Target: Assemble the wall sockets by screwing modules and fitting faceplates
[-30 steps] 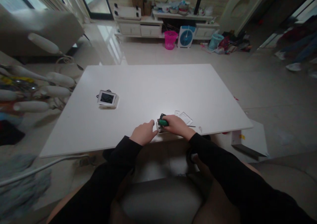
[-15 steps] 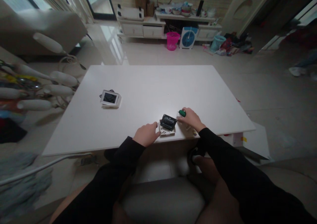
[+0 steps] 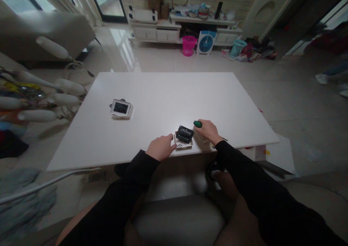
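My right hand [image 3: 208, 130] is closed around a screwdriver with a green handle [image 3: 197, 124]; its thin shaft points back to the right past my wrist. Just left of it is a shallow white tray-like case [image 3: 187, 146] near the table's front edge. A black plastic part [image 3: 185, 133] lies tilted on this case, and small pieces inside are too tiny to name. My left hand [image 3: 161, 147] rests at the case's left side, thumb and forefinger apart; whether they touch the case is unclear. Small items beneath my right hand are mostly hidden.
On the left of the white table [image 3: 152, 90] sits a white-framed device with a dark screen [image 3: 121, 108]. A lamp with several white arms [image 3: 69, 86] stands off the left edge. Below the right edge is a white box-like piece [image 3: 280, 153]. A person's shoes [image 3: 322, 79] show far right.
My right hand has moved right with the screwdriver, off the white case, uncovering the black part. Over the last half second the hand has shifted slightly; my left hand stays beside the case.
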`<action>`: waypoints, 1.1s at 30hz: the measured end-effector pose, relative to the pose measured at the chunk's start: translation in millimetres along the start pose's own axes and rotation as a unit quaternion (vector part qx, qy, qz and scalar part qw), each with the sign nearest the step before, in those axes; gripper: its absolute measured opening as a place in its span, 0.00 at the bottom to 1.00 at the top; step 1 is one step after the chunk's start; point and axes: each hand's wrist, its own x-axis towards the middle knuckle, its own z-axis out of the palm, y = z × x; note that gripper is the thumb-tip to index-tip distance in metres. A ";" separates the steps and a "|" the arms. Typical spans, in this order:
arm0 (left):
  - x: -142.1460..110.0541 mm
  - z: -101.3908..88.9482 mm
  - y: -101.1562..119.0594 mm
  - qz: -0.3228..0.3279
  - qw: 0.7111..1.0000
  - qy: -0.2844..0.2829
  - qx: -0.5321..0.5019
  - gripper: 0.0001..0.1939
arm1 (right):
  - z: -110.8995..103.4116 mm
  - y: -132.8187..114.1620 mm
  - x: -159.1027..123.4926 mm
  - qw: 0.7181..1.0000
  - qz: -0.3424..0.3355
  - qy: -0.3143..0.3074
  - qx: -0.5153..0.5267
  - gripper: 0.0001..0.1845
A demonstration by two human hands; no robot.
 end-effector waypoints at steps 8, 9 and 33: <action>2.8 2.3 -0.8 0.005 1.000 -0.003 -0.001 0.19 | -42.2 -9.1 0.9 0.969 -0.068 0.104 0.214 0.08; 3.5 2.8 -1.0 0.005 1.000 -0.001 -0.002 0.19 | -45.7 -12.7 -1.9 0.962 -0.086 0.093 0.242 0.08; 7.5 8.4 -2.9 0.003 1.000 -0.009 0.009 0.20 | -18.5 -67.6 -35.1 0.967 -0.240 -0.062 0.061 0.09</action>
